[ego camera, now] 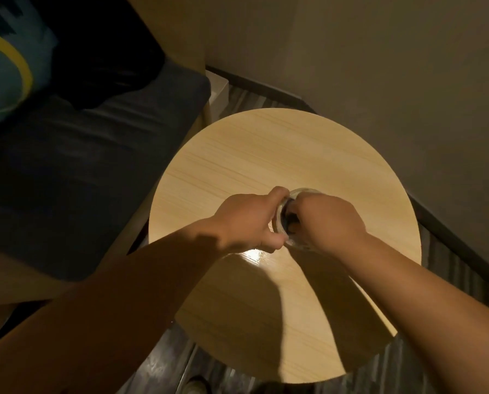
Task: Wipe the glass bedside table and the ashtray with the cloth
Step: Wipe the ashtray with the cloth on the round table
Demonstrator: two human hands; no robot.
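The glass ashtray point(290, 220) is held tilted above the middle of the round table point(266, 155), which looks like pale wood with a glossy top. The left hand point(246, 220) clamps its rim; the right hand point(325, 220) has fingers bunched inside, pressing something dark (the cloth, I'd guess, mostly hidden). The ashtray wipe seems underway; next comes setting it down and wiping the tabletop.

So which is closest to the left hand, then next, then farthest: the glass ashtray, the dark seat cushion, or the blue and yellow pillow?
1. Glass ashtray: gripped by the left hand, on its right.
2. Dark seat cushion: off to the left.
3. Blue and yellow pillow: far upper left corner.
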